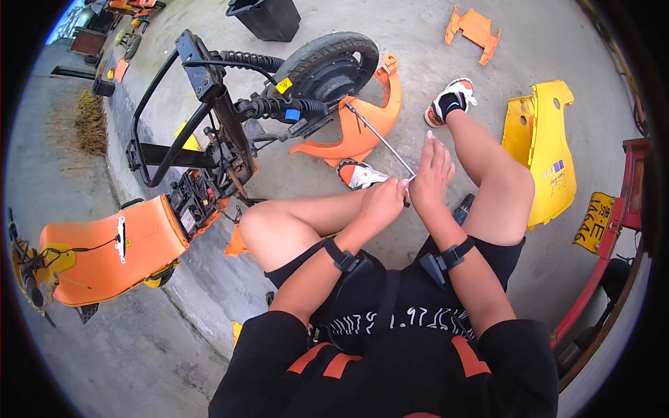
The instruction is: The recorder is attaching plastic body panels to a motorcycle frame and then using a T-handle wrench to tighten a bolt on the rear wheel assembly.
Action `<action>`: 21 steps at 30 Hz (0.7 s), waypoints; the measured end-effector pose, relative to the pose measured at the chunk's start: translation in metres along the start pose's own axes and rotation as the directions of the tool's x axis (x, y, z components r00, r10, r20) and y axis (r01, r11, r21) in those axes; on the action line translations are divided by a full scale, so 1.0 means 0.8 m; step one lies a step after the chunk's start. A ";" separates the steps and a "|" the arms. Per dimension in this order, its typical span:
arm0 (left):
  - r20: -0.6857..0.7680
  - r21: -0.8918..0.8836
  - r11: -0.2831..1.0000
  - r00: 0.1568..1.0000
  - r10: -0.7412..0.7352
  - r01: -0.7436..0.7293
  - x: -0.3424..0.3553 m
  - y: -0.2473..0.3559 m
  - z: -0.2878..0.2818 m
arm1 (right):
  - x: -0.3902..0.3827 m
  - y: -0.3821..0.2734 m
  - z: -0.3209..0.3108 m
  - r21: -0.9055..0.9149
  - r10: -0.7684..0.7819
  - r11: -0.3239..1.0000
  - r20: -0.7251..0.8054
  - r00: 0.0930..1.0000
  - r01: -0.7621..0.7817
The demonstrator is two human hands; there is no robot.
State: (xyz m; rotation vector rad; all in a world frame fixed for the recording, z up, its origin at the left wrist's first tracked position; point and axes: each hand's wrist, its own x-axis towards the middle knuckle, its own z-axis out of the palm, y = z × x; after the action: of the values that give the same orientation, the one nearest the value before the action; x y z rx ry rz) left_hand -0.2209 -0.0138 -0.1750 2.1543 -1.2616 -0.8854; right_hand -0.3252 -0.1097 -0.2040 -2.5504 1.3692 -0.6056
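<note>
My left hand [382,207] is closed around the near end of a long thin metal-shafted tool [380,137]. Its shaft slants away to the upper left. The dark far tip is at the upper edge of a curved orange fender [361,132], which lies between my feet and the wheel. Right beside the tool's near end, my right hand [432,174] is held upright with its fingers stretched out. Whether its palm touches the tool is hard to tell. The tool's handle is mostly hidden by my fingers.
A stripped scooter frame [230,132] with a black rear wheel [327,70] stands at left, its orange body panel [115,244] nearer me. On the concrete are a yellow panel [550,153], an orange piece [474,33] and a black bin [268,19]. A red vehicle [633,184] borders the right.
</note>
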 end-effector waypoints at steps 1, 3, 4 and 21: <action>-0.008 -0.007 1.000 1.000 0.007 -0.007 0.001 -0.003 0.003 | 0.004 0.003 -0.009 0.047 0.172 0.985 -0.089 0.981 -0.168; -0.062 -0.023 0.999 0.997 0.046 -0.047 0.000 -0.005 0.007 | 0.012 0.009 -0.028 0.713 0.491 0.415 0.348 0.799 -0.565; -0.064 -0.029 0.998 0.996 0.055 -0.057 -0.001 -0.005 0.008 | 0.015 0.008 -0.035 0.756 0.467 -0.073 0.602 0.648 -0.650; 0.210 -0.078 0.997 0.978 0.006 0.010 -0.004 -0.029 0.012 | 0.005 -0.033 0.036 0.763 0.131 0.287 0.567 0.813 -0.579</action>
State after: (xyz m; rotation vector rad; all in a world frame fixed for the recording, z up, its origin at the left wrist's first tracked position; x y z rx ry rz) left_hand -0.2159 -0.0008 -0.1963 2.0433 -1.3005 -1.1698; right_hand -0.2909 -0.0993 -0.2198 -1.2361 0.9473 -0.4865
